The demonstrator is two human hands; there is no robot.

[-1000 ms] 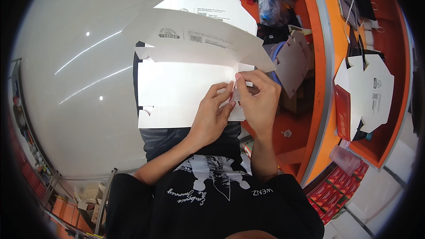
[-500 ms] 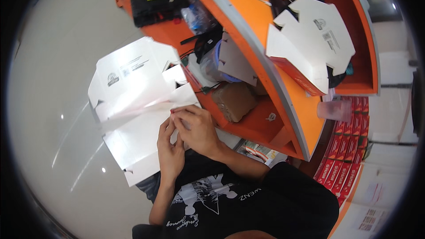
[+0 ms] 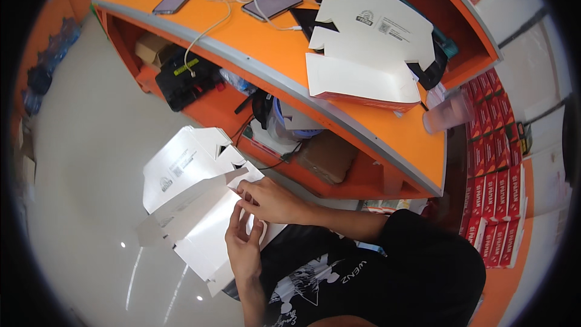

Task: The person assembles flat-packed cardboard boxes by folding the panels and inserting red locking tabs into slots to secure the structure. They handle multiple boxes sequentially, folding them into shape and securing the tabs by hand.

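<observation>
White cardboard, die-cut and creased, makes up the flat box blank (image 3: 193,206) that both hands work on, held over the person's lap just in front of the black shirt (image 3: 363,272). The right hand (image 3: 272,201) has its fingers closed in a pinch on a flap edge near the blank's middle, thumb beneath and fingertips on top. The left hand (image 3: 244,245) lies just below those fingers, curled against the lower panel, pressing and steadying it; whether its thumb grips the underside I cannot tell. The sheet looks light and thin, stiff along its panels but ready to bend at the scored lines, and it would likely crease or tear if squeezed hard. Holding close to a fold, as the fingertips do, seems the safest place. Beyond the fingertips stands the orange counter (image 3: 375,127) with another folded blank (image 3: 369,48).
</observation>
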